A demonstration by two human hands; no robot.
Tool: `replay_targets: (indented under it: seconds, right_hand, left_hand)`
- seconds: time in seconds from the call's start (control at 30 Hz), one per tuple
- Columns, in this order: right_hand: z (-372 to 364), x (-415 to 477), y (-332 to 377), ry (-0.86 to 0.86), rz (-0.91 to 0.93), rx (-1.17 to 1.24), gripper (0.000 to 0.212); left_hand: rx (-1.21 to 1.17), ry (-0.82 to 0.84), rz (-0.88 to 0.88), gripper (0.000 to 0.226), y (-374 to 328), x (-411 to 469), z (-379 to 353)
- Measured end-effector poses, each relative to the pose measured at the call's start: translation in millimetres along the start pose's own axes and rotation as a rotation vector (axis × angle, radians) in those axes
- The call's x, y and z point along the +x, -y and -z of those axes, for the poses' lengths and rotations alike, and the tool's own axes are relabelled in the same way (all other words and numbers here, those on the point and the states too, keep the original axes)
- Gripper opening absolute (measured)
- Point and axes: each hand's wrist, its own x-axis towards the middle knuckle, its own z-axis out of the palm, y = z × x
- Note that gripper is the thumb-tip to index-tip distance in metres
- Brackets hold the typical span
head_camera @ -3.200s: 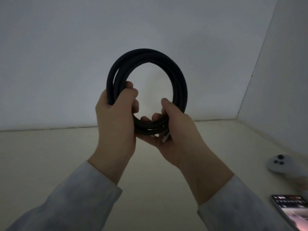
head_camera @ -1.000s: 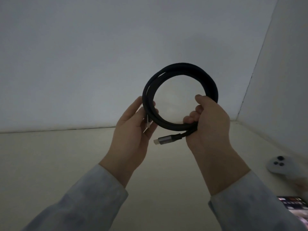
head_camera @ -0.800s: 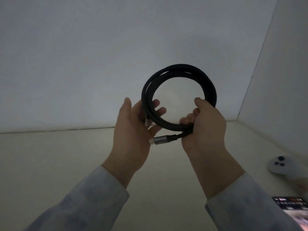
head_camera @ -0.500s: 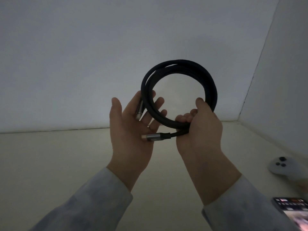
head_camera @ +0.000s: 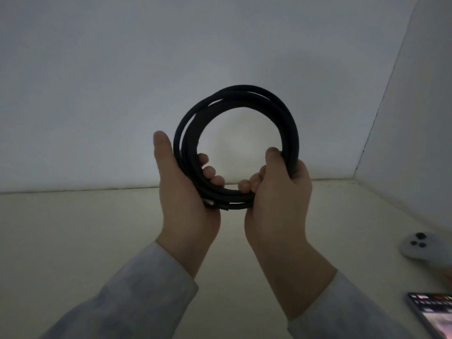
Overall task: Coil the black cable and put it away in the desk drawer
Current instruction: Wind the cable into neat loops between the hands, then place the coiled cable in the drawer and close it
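The black cable [head_camera: 244, 94] is wound into a round coil of several loops, held up in the air above the desk in front of the white wall. My left hand [head_camera: 186, 192] grips the coil's lower left side, fingers curled through the ring and thumb up along the outside. My right hand [head_camera: 278, 199] grips the lower right side with its thumb over the loops. A metal plug end [head_camera: 210, 204] pokes out at the bottom, between my two hands. No desk drawer is in view.
The cream desk top [head_camera: 97, 228] meets the white wall at the back and a side wall on the right. A white game controller [head_camera: 423, 248] and a lit phone [head_camera: 433, 314] lie at the desk's right edge.
My left hand, flat and open half a second ago, has curled round the coil's left side and covered the plug ends. The coil has shifted a little to the left.
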Motion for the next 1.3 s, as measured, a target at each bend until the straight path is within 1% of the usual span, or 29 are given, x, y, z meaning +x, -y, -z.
replay_targets:
  seconds: [0.03, 0.07, 0.13, 0.17, 0.23, 0.3, 0.33, 0.43, 0.5, 0.67, 0.8, 0.93, 0.97, 1.07, 1.1, 1.2, 1.3]
  right_hand:
    - [0.8, 0.8, 0.8, -0.007, 0.000, -0.002, 0.012]
    - [1.7, 1.8, 1.2, -0.013, -0.001, -0.004, 0.011]
    - [3.4, 2.8, 0.7, -0.013, -0.006, -0.009, 0.010]
    - [3.8, 2.9, -0.2, -0.009, -0.010, -0.010, 0.010]
    - [3.9, 2.5, -2.4, -0.003, -0.015, -0.022, 0.010]
    - [3.8, 2.6, -4.8, 0.006, -0.014, -0.049, 0.010]
    - [3.5, 2.5, -5.9, 0.009, -0.016, -0.068, 0.009]
    - [2.9, 1.2, -10.6, 0.021, -0.076, -0.104, 0.004]
    - [1.9, -1.5, -12.8, 0.058, -0.124, -0.115, 0.003]
    - [-4.9, -16.4, -5.9, 0.237, -0.168, -0.215, 0.019]
    - [-11.6, -31.7, 9.4, 0.313, -0.228, -0.253, 0.022]
    - [-17.9, -45.7, 24.8, 0.376, -0.238, -0.356, 0.024]
    - [-19.7, -52.3, 28.0, 0.393, -0.223, -0.391, 0.022]
    - [-24.9, -77.9, 30.9, 0.419, -0.165, -0.483, 0.006]
    - [-27.0, -86.6, 29.4, 0.421, -0.157, -0.496, 0.005]
    - [-38.0, -113.4, 21.8, 0.439, -0.168, -0.516, 0.009]
    - [-55.8, -145.7, 11.5, 0.503, -0.199, -0.524, 0.007]
  left_hand:
    - [0.053, 0.018, -0.021, 0.047, 1.3, 0.6, -0.2]
    - [0.117, 0.036, -0.044, 0.039, 2.9, 1.4, -0.1]
    - [0.212, 0.055, -0.069, 0.015, 5.7, 4.7, 0.2]
    - [0.233, 0.050, -0.062, 0.008, 5.9, 7.6, 1.4]
    - [0.239, 0.048, -0.025, 0.003, 4.4, 13.5, 4.7]
    - [0.277, 0.045, 0.013, 0.019, 3.6, 18.7, 6.9]
    - [0.288, 0.038, 0.024, 0.023, 2.9, 20.1, 7.0]
    - [0.303, -0.025, -0.006, 0.019, -0.6, 18.7, 7.8]
    - [0.320, -0.065, -0.049, 0.016, -7.1, 14.9, 9.2]
    - [0.369, -0.111, -0.071, 0.008, -42.7, 0.0, 22.6]
    - [0.520, -0.114, -0.131, 0.011, -75.6, -21.2, 36.1]
    - [0.594, -0.096, -0.132, 0.015, -94.9, -45.9, 43.5]
    - [0.614, -0.088, -0.142, 0.018, -99.8, -53.6, 45.2]
    - [0.726, -0.079, -0.207, 0.041, -116.9, -78.0, 52.4]
    - [0.758, -0.087, -0.223, 0.046, -123.0, -85.3, 56.2]
    - [0.830, -0.137, -0.235, 0.054, -146.5, -104.5, 73.7]
    - [0.859, -0.190, -0.236, 0.055, -174.6, -125.6, 100.0]
